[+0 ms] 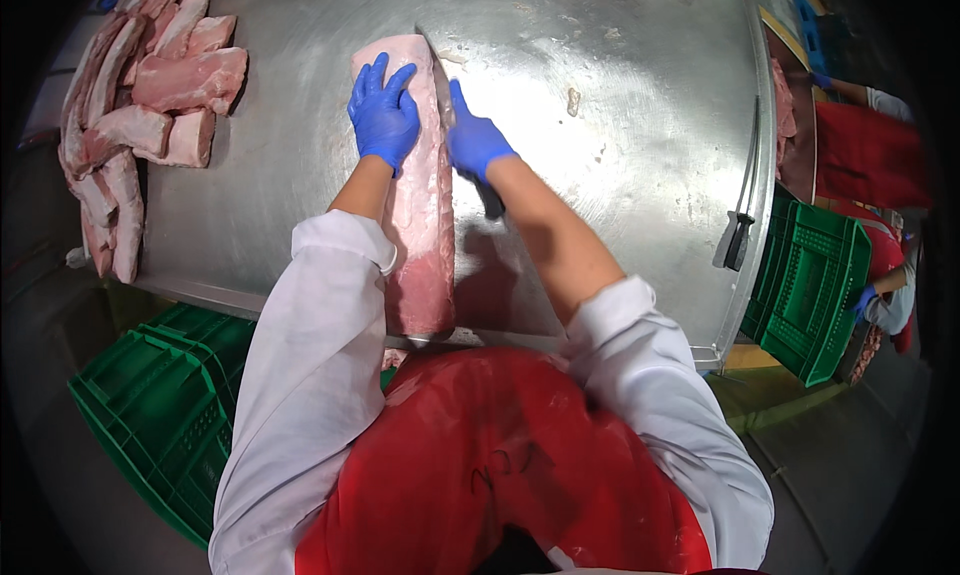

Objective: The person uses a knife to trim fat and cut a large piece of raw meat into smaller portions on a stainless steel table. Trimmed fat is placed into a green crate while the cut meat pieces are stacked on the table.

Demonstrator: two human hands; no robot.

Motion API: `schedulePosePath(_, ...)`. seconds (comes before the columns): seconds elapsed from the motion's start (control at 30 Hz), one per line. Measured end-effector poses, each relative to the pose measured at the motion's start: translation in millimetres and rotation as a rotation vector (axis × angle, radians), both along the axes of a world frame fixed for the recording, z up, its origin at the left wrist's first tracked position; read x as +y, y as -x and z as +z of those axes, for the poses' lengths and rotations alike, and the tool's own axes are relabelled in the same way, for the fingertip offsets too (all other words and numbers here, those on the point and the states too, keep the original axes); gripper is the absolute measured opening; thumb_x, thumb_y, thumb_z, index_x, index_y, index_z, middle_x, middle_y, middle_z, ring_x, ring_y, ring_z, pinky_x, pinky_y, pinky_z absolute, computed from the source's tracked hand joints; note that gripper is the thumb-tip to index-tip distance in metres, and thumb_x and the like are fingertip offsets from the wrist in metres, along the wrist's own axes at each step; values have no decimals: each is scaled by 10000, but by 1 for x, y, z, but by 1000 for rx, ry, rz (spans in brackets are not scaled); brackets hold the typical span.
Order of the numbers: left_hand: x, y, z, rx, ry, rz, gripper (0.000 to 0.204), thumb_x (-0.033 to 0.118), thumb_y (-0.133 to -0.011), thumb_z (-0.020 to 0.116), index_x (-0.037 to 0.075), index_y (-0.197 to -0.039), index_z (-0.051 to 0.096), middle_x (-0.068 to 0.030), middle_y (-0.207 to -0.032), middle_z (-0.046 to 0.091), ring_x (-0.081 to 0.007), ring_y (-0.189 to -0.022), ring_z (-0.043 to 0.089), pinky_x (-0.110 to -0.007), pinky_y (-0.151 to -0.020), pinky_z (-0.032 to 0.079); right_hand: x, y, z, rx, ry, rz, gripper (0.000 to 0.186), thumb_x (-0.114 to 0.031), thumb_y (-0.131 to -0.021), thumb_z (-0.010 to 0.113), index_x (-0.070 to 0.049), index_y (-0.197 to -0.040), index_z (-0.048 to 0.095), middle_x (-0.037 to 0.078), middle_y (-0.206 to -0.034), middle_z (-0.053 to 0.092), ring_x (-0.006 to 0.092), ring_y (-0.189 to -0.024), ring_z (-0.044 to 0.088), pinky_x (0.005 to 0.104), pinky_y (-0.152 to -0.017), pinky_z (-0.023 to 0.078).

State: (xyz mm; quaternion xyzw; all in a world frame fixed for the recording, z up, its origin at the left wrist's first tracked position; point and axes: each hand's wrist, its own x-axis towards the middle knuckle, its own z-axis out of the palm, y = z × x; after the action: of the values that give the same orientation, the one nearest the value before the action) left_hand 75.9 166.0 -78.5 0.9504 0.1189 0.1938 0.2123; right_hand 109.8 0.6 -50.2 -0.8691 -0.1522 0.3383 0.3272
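A long slab of pale pink meat (pixel 425 265) lies lengthwise on the steel table in front of me. My left hand (pixel 385 115), in a blue glove, rests flat on its far part with the fingers spread. Close to the slab's right edge, my right hand (pixel 475 140), also gloved in blue, is wrapped round the black handle of a knife (pixel 439 63). The blade points away from me and runs along the right side of the meat; some of it is hidden by the hand. My right index finger reaches forward.
A pile of meat pieces (pixel 190 80) covers the table's left end. A long thin rod with a black handle (pixel 738 240) lies by the right edge. Green crates (pixel 160 405) stand lower left and at right (pixel 815 290). Other people work at far right. Small scraps (pixel 573 101) dot the table.
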Motion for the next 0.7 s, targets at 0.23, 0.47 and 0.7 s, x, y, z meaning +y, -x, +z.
schedulePosePath(0.23,1,-12,-4,-14,20,25,375,228,-918,541,315,-1264,658,-87,-1529,423,-376,-1421,335,-519,-1159,248,-31,50,32,219,-127,-53,807,-64,-934,444,-162,-1601,0,280,-855,681,337,-653,680,436,-633,553)
schedulePosePath(0.47,14,40,-9,102,27,-161,769,293,-804,653,25,-1467,372,-245,-1620,165,-432,-1497,148,-552,-1194,168,-9,2,48,123,-33,-25,822,-38,-901,439,-170,-1606,39,222,-871,697,248,-583,663,375,-538,545)
schedulePosePath(0.7,-22,99,14,246,10,-187,735,310,-811,605,108,-1482,385,-183,-1642,149,-394,-1510,147,-506,-1224,125,4,20,26,-77,105,44,846,-88,-882,440,-96,-1593,-19,325,-1132,656,396,-979,700,442,-873,551)
